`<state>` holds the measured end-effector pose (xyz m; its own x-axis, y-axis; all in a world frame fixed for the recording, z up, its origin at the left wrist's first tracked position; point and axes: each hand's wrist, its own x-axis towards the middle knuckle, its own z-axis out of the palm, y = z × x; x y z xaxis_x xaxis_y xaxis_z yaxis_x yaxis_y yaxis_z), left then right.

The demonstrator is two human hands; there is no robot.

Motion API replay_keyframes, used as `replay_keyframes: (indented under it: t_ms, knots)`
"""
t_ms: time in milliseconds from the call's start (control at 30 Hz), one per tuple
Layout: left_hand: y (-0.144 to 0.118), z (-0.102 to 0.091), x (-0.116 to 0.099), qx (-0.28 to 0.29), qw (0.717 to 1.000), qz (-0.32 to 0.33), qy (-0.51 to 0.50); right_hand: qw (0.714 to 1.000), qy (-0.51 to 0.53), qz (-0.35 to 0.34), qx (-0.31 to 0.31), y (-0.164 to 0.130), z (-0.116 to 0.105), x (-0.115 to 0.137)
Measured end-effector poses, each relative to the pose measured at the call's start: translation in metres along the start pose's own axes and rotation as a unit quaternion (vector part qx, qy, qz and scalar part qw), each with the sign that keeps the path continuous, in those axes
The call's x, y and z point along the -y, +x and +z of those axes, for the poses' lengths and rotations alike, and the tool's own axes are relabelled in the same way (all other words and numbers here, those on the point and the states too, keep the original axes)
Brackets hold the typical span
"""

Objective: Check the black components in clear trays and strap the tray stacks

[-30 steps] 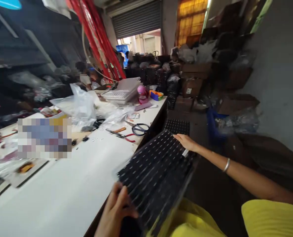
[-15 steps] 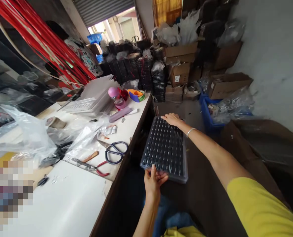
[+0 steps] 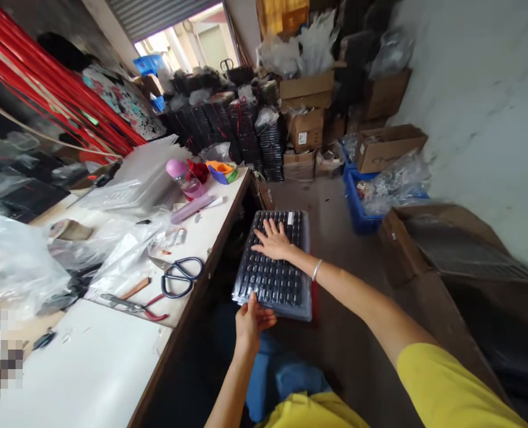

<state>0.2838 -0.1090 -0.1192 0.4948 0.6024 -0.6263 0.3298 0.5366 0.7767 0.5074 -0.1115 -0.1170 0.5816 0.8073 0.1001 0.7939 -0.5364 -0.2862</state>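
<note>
Right arm stretched forward, a thin bangle on the wrist, right hand (image 3: 273,242) palm down with fingers spread flat. Left forearm raised from below, left hand (image 3: 250,318) curled in a grip.

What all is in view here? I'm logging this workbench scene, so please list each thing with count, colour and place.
tray: one, black with a clear cover, beside the bench, under both hands
bench: one, white top, left
scissors: one, dark handles, on the bench
pliers: one, red handles, near the scissors
bottle: one, pink, far end of the bench
crate: one, blue, on the floor
left hand: grips the tray's near edge
right hand: flat on the tray
</note>
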Motion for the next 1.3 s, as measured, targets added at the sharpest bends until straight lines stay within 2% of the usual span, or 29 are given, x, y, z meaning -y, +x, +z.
replay_keyframes:
  t_ms: [100,167,233,333,400,467,533,600,700,767,900,1000,1067,1167,1300]
  knots:
    - [-0.011,-0.002,-0.002,0.036,0.999,-0.004,0.038,0.999,0.012,-0.034,0.013,-0.025,0.009,0.025]
    - [-0.024,-0.013,-0.007,0.073,0.995,-0.004,0.071,0.999,0.017,-0.040,0.008,-0.037,0.007,0.032]
    - [-0.043,-0.036,-0.017,0.104,0.990,0.021,0.093,0.999,0.020,-0.040,0.005,-0.044,0.000,0.035]
    - [-0.075,-0.082,-0.041,0.121,0.982,0.116,0.091,0.999,0.028,-0.040,0.013,-0.048,-0.020,0.042]
    - [-0.095,-0.110,-0.059,0.122,0.973,0.182,0.073,0.998,0.041,-0.047,0.019,-0.047,-0.039,0.053]
    - [-0.108,-0.126,-0.079,0.128,0.962,0.234,0.057,0.996,0.069,-0.062,0.022,-0.048,-0.057,0.071]
    - [-0.116,-0.128,-0.096,0.147,0.945,0.288,0.050,0.990,0.110,-0.082,0.030,-0.056,-0.069,0.094]
    - [-0.117,-0.117,-0.109,0.181,0.926,0.328,0.045,0.980,0.160,-0.104,0.053,-0.074,-0.073,0.115]
    - [-0.115,-0.091,-0.118,0.227,0.911,0.339,0.054,0.961,0.225,-0.129,0.101,-0.118,-0.072,0.136]
    - [-0.112,-0.077,-0.119,0.243,0.908,0.336,0.066,0.950,0.248,-0.139,0.127,-0.152,-0.075,0.140]
    - [-0.101,-0.063,-0.114,0.231,0.908,0.337,0.092,0.951,0.267,-0.120,0.104,-0.204,-0.098,0.117]
    - [-0.083,-0.063,-0.097,0.163,0.922,0.324,0.135,0.955,0.286,-0.063,0.046,-0.226,-0.114,0.077]
    - [-0.067,-0.068,-0.079,0.119,0.932,0.306,0.155,0.957,0.290,-0.005,0.011,-0.236,-0.113,0.045]
    - [-0.037,-0.083,-0.049,0.076,0.946,0.265,0.168,0.957,0.273,0.100,-0.015,-0.246,-0.091,-0.005]
    - [0.009,-0.094,-0.020,0.020,0.968,0.179,0.176,0.945,0.228,0.234,0.001,-0.243,-0.039,-0.063]
